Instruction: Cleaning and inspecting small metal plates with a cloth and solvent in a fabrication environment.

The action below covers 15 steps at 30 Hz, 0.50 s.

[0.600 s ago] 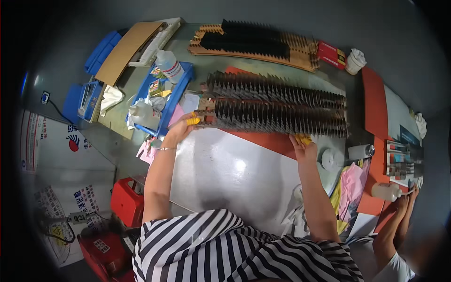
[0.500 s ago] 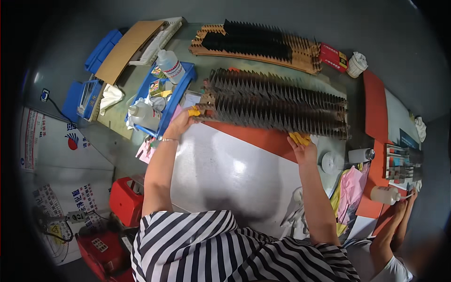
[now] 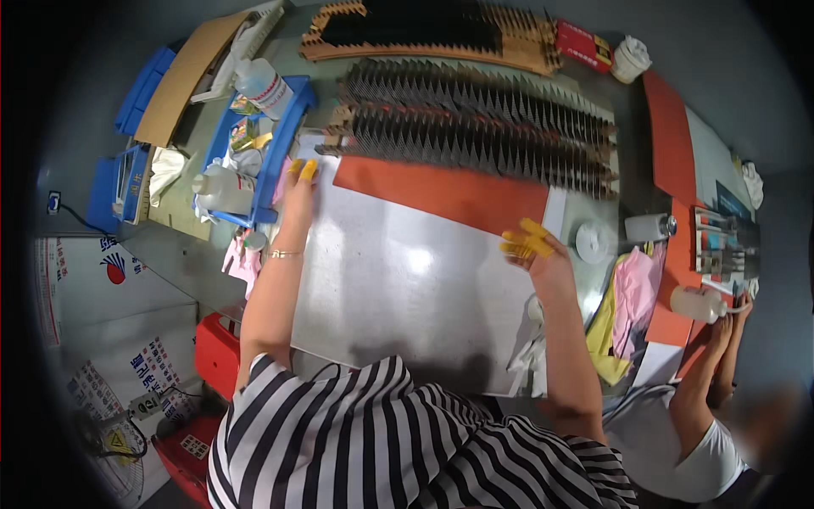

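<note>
Racks: two rows of dark, saw-toothed sheets (image 3: 458, 131) lie side by side across the bench, beyond both hands, covering the far part of an orange mat (image 3: 449, 193); a pale board (image 3: 407, 280) extends on the near side. Left hand (image 3: 299, 193): yellow covers on two fingertips, fingers extended, nothing seen in the grasp; it sits near the left end of the rows, just beside a blue tray (image 3: 287, 140). Whether its fingertips touch the surface below cannot be told from this angle. Right hand (image 3: 547, 261): yellow-covered fingers spread apart, holding nothing, over the pale board, clear of the rows' near edge. Tray contents include two translucent bottles, one at the far end (image 3: 264, 89), one at the near end (image 3: 225, 188). Right of the right hand: a round white object (image 3: 592, 243), a grey bottle (image 3: 646, 227), and pink cloth (image 3: 636, 280) beside yellow cloth (image 3: 604, 348). Far side of bench: a brown slotted holder (image 3: 530, 51) carrying black sheets (image 3: 424, 27), next to a red box (image 3: 582, 44).
</note>
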{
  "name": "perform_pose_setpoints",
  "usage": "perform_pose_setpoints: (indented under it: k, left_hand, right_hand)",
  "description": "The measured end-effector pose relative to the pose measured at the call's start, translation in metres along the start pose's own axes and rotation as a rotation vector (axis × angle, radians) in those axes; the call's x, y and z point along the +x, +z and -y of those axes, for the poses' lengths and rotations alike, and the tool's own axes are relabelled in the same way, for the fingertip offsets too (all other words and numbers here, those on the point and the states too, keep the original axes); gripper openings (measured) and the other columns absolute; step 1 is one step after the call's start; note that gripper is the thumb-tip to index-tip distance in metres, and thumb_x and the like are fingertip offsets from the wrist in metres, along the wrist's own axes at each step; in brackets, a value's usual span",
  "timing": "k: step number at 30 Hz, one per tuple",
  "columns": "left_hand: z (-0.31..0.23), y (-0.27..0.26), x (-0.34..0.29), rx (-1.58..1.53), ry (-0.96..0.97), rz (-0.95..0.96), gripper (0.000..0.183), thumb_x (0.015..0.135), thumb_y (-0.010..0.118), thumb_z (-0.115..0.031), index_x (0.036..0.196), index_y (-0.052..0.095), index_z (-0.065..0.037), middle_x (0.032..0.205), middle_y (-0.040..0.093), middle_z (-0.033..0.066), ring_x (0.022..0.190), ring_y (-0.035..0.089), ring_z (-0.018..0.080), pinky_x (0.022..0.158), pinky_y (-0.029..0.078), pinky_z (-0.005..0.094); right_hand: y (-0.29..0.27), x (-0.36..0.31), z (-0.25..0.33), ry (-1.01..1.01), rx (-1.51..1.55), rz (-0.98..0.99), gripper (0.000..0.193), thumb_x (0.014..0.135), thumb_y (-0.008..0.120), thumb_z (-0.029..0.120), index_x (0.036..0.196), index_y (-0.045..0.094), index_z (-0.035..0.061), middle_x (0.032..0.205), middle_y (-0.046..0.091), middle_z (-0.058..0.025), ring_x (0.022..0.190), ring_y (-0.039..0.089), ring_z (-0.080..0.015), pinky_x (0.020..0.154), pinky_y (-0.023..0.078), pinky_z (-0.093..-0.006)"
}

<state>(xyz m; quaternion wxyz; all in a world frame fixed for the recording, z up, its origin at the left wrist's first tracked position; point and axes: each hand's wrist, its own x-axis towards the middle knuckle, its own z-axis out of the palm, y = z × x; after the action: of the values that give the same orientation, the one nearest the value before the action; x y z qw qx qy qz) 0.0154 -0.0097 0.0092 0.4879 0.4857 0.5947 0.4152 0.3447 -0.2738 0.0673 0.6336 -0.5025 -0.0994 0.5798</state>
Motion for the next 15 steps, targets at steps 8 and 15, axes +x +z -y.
perform_pose_setpoints:
  k: [8, 15]
  left_hand:
    - [0.035, -0.083, -0.161, 1.103, 0.616, 0.286, 0.056, 0.084, 0.053, -0.027, 0.129, 0.034, 0.000, 0.141, 0.024, 0.0140, 0.129, 0.020, 0.0335, 0.103, 0.015, 0.0492]
    - [0.069, -0.104, -0.161, 1.212, 0.713, 0.243, 0.054, 0.086, 0.047, -0.026, 0.132, 0.031, -0.002, 0.142, 0.024, 0.0124, 0.131, 0.018, 0.0299, 0.103, 0.014, 0.0498]
  right_hand:
    - [-0.018, -0.205, -0.119, 0.164, -0.767, 0.335, 0.026, 0.087, 0.053, 0.013, 0.111, 0.055, 0.0020, 0.095, 0.063, -0.0101, 0.083, 0.061, -0.0178, 0.073, 0.048, -0.0274]
    - [-0.127, -0.238, -0.269, 0.298, -1.414, 0.089, 0.026, 0.076, 0.057, 0.019, 0.095, 0.060, 0.0010, 0.089, 0.061, -0.0194, 0.083, 0.059, -0.0359, 0.071, 0.048, -0.0428]
